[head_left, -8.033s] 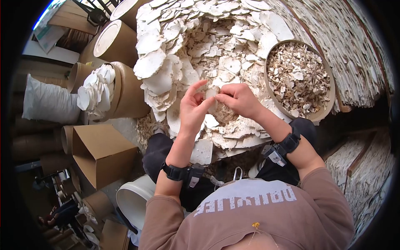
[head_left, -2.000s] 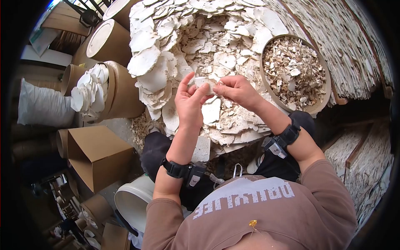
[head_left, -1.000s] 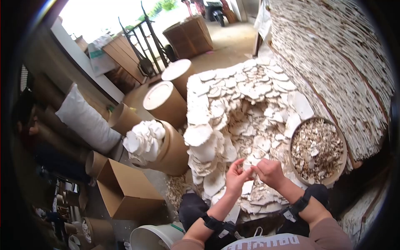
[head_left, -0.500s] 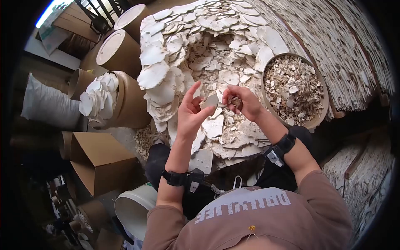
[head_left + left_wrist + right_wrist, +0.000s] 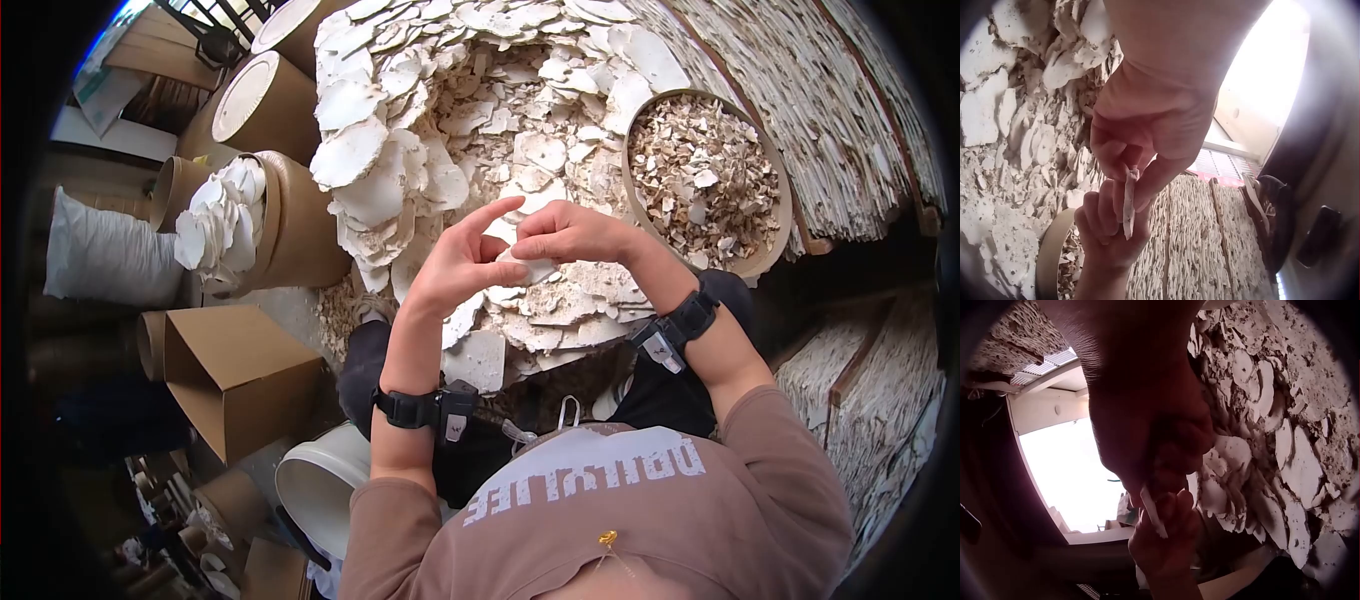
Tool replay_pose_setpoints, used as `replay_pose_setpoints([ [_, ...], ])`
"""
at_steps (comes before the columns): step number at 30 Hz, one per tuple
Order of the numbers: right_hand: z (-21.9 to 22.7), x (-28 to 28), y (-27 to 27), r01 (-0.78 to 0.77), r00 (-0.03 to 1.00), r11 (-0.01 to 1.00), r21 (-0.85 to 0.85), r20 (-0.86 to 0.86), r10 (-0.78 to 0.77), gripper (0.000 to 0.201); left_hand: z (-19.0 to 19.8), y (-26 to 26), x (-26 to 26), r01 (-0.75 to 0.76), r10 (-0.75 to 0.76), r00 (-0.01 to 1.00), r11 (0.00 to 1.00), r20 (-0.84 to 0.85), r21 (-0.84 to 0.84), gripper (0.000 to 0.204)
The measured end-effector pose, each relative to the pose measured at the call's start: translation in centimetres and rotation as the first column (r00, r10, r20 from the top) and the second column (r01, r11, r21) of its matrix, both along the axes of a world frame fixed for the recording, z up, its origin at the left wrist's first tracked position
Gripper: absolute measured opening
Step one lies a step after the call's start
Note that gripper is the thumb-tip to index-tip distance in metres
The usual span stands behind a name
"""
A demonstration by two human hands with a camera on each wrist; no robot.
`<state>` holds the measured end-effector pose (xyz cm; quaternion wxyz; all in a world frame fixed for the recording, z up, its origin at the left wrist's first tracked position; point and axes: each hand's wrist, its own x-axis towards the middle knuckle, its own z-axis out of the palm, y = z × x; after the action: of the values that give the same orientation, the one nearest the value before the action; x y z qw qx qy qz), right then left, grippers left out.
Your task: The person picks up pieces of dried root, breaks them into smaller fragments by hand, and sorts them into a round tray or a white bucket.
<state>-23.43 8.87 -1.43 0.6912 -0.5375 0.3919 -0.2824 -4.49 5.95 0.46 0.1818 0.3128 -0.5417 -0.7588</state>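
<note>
Both hands meet over the pile of white slices (image 5: 360, 150). My left hand (image 5: 455, 262) pinches a thin, pale, brittle-looking slice (image 5: 1129, 209) between thumb and fingers; in the left wrist view it is seen edge-on, pointing down. From the other side, my right hand (image 5: 580, 235) has thumb and bent fingers on the same slice, which shows as a narrow strip (image 5: 1152, 511) in the right wrist view. The hands' fingertips lie close together and hide most of the slice in the head view. Inside the right palm is hidden from view.
A round tray (image 5: 784, 220) full of small broken bits sits right of the pile. Stacked pale layers (image 5: 830, 110) rise beyond it. On the left stand a drum (image 5: 300, 225) topped with white slices, an open carton (image 5: 235, 345) and a white bucket (image 5: 320, 470).
Half a second ago the hands were apart, with small bits in the curled right fingers; now the right hand has come back to the slice. The head view has swung up and back down.
</note>
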Motion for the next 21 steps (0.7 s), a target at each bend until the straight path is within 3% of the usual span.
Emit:
replay_pose_setpoints([
  [1, 0.1, -0.2, 0.1, -0.059, 0.998, 0.992, 0.111, 0.021, 0.057, 0.024, 0.0, -0.2, 0.1, 0.027, -0.027, 1.000, 1.000, 0.008, 0.005, 0.071],
  [3, 0.2, -0.2, 0.4, -0.060, 0.994, 0.993, 0.102, 0.097, 0.050, 0.023, 0.0, -0.2, 0.3, 0.044, -0.043, 0.999, 0.999, -0.025, 0.026, 0.074],
  [5, 0.3, 0.0, 1.0, -0.042, 0.935, 0.989, 0.143, 0.354, -0.011, 0.025, 0.1, -0.3, 0.3, 0.023, -0.025, 0.987, 1.000, -0.158, -0.014, 0.073],
  [6, -0.2, 0.4, 1.3, 0.037, 0.908, 0.982, 0.187, 0.404, -0.112, 0.025, 0.2, -0.1, 0.0, -0.034, 0.032, 0.982, 0.999, -0.187, -0.007, 0.073],
  [7, -0.5, 0.5, 1.2, 0.035, 0.908, 0.982, 0.187, 0.404, -0.109, 0.025, 0.1, -0.1, 0.0, -0.036, 0.034, 0.982, 0.999, -0.188, -0.008, 0.073],
  [9, -0.7, 0.5, 1.1, 0.104, 0.751, 0.951, 0.291, 0.604, -0.267, 0.025, -0.3, -0.2, -0.1, -0.063, 0.050, 0.984, 0.996, -0.170, -0.070, 0.071],
  [10, -0.5, 0.6, 0.9, 0.134, 0.730, 0.947, 0.291, 0.618, -0.293, 0.026, -0.1, -0.1, -0.3, -0.067, 0.054, 0.984, 0.995, -0.171, -0.069, 0.071],
  [11, -0.1, 0.7, 0.8, 0.132, 0.730, 0.948, 0.291, 0.618, -0.291, 0.026, 0.3, 0.1, -0.5, -0.071, 0.063, 0.985, 0.997, -0.160, -0.042, 0.070],
  [13, 0.6, 0.7, 0.6, 0.251, 0.833, 0.912, 0.323, 0.408, -0.374, 0.026, 0.5, 0.1, -0.5, -0.069, 0.066, 0.987, 0.998, -0.146, -0.014, 0.069],
  [14, 0.4, 0.6, 0.6, 0.255, 0.830, 0.910, 0.326, 0.409, -0.379, 0.026, 0.4, 0.0, -0.4, -0.080, 0.076, 0.989, 0.996, -0.123, -0.034, 0.069],
  [16, 0.2, 0.5, 0.5, 0.214, 0.927, 0.939, 0.270, 0.247, -0.282, 0.027, 0.1, -0.1, -0.4, -0.089, 0.083, 0.991, 0.995, -0.101, -0.054, 0.070],
  [17, 0.4, 0.5, 0.5, 0.215, 0.927, 0.938, 0.271, 0.247, -0.283, 0.027, -0.1, -0.2, -0.3, -0.095, 0.088, 0.990, 0.994, -0.109, -0.062, 0.069],
  [19, 0.8, 0.7, 0.7, 0.184, 0.967, 0.980, 0.078, 0.165, -0.194, 0.026, -0.2, -0.1, -0.3, -0.103, 0.095, 0.989, 0.992, -0.113, -0.067, 0.069],
  [21, 0.2, 0.6, 0.8, 0.181, 0.966, 0.982, 0.045, 0.181, -0.186, 0.024, -0.1, 0.0, -0.4, -0.086, 0.084, 0.986, 0.996, -0.146, -0.008, 0.067],
])
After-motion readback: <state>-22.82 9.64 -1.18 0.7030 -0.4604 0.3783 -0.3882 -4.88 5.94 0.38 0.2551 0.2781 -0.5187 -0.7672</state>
